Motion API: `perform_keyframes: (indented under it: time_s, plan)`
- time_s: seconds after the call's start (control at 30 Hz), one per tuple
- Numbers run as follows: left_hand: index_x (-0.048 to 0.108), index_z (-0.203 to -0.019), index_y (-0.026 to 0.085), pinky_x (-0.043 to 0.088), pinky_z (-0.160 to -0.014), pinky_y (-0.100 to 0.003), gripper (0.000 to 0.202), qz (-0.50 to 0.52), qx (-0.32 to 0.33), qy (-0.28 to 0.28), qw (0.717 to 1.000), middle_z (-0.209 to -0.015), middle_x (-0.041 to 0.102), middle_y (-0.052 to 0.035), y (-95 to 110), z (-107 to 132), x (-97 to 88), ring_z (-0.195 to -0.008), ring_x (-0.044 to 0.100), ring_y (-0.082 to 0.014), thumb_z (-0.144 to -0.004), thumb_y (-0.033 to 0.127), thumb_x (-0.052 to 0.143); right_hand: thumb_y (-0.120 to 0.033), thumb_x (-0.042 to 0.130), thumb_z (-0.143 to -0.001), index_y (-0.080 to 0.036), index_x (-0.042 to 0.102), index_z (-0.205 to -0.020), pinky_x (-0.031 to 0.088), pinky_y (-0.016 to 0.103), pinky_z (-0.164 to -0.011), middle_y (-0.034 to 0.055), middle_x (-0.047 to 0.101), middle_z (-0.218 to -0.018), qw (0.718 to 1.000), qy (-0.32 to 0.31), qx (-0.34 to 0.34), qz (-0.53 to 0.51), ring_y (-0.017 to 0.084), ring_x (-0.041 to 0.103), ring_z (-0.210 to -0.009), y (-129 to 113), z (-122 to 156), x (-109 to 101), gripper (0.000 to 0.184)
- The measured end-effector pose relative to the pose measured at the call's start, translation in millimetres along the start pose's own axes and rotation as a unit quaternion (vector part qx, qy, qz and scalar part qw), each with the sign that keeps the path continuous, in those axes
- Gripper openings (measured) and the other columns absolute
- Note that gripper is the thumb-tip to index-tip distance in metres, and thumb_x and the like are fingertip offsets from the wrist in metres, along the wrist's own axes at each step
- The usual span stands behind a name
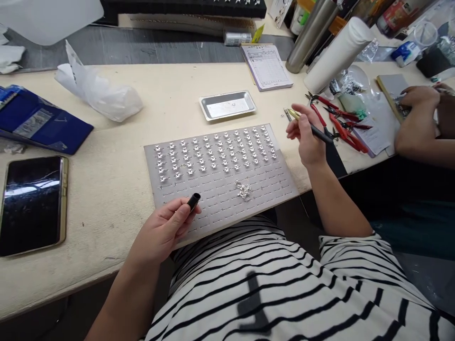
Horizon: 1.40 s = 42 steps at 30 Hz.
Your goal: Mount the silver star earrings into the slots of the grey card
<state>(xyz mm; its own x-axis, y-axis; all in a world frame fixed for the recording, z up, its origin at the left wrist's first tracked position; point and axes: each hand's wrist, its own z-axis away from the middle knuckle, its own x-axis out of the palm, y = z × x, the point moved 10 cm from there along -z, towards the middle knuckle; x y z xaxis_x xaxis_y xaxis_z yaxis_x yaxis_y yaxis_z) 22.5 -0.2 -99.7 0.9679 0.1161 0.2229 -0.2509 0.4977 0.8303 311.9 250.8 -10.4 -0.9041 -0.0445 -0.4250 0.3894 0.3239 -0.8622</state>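
"Two hands, both holding something?"

"Yes. The left hand (159, 232) is curled firmly around a short black tube (194, 201), over the lower edge of a grey slotted board (213, 203)."

"And the right hand (305, 139)?"

"It's pinching a black-handled tool (314, 128) with a gold tip, raised beside the board."

"Where are the silver stars (213, 154)?"

"Set in neat rows across the board's upper part, with a tangled clump (243, 191) lying lower down. Off to the right, red-handled pliers (343, 123) lie on the table (106, 142) — near a co-worker's hand (419, 97)."
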Motion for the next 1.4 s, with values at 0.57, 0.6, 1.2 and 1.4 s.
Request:
perform_keyframes:
  time_s: [0.57,0.6,1.2,1.4]
  plan:
    - [0.076,-0.086,0.019,0.022,-0.043,-0.02,0.034,0.064,0.08,0.003,0.995,-0.067,0.049,0.0003,11,7,-3.4,-0.053,0.031,-0.0064,-0.091,0.052,0.075,-0.053,0.058,-0.1,-0.027,0.039,-0.076,0.053,0.04,-0.086,-0.0037,0.041,-0.073,0.982,0.14,-0.052,0.118,0.016,0.056,-0.076,62,-37,15,0.04]
    - [0.076,-0.086,0.019,0.022,-0.043,-0.02,0.034,0.064,0.083,0.008,0.994,-0.067,0.049,0.0004,12,7,-4.1,-0.053,0.031,-0.0064,-0.09,0.052,0.076,-0.052,0.055,-0.101,-0.027,0.039,-0.077,0.053,0.04,-0.085,-0.0035,0.04,-0.073,0.981,0.138,-0.055,0.127,0.016,0.057,-0.078,65,-38,15,0.038]
    - [0.075,-0.088,0.019,0.022,-0.04,-0.018,0.034,0.072,0.078,0.013,0.994,-0.069,0.052,0.0004,8,6,-7.2,-0.05,0.033,-0.0053,-0.089,0.053,0.077,-0.053,0.056,-0.098,-0.028,0.036,-0.075,0.052,0.037,-0.08,-0.0034,0.038,-0.071,0.984,0.134,-0.022,0.112,0.015,0.052,-0.071,69,-38,20,0.04]
    - [0.077,-0.088,0.019,0.025,-0.041,-0.019,0.033,0.08,0.079,0.019,0.994,-0.07,0.054,0.0,9,8,-6.9,-0.051,0.034,-0.0054,-0.089,0.052,0.078,-0.045,0.056,-0.099,-0.028,0.035,-0.075,0.051,0.035,-0.077,-0.0032,0.038,-0.071,0.987,0.117,-0.001,0.113,0.016,0.055,-0.074,74,-40,22,0.036]
